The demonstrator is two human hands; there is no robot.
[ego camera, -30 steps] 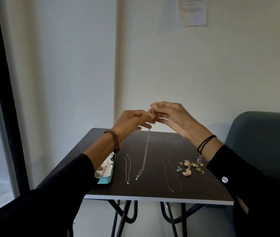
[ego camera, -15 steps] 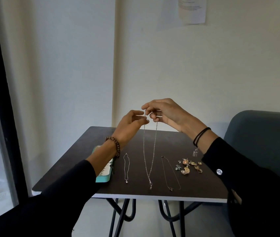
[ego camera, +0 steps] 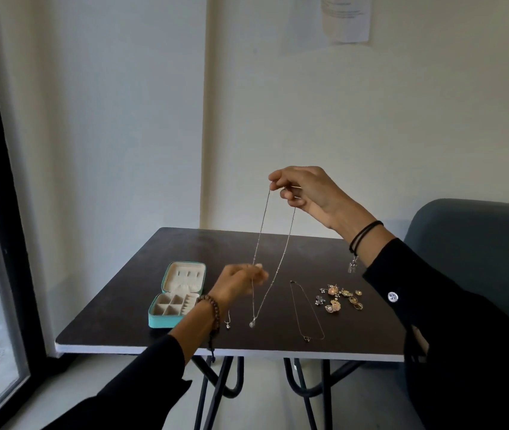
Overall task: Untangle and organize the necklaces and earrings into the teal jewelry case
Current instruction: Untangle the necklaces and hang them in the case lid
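left hand (ego camera: 237,282) dropped low beside the long necklace (ego camera: 261,228), blurred, grip unclear, right hand (ego camera: 309,193) raised, fingertips (ego camera: 274,180) pinching its top, pendant (ego camera: 252,323) over table (ego camera: 184,249), open teal case (ego camera: 166,322) near left, earrings (ego camera: 340,299) right

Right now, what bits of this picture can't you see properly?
All head view.
Left hand: motion-blurred, so whether its fingers pinch the chain is unclear.
Left necklace: wrist covers all but its pendant.
Earrings: too small to count.
Paper: top edge cuts it, writing blurred.
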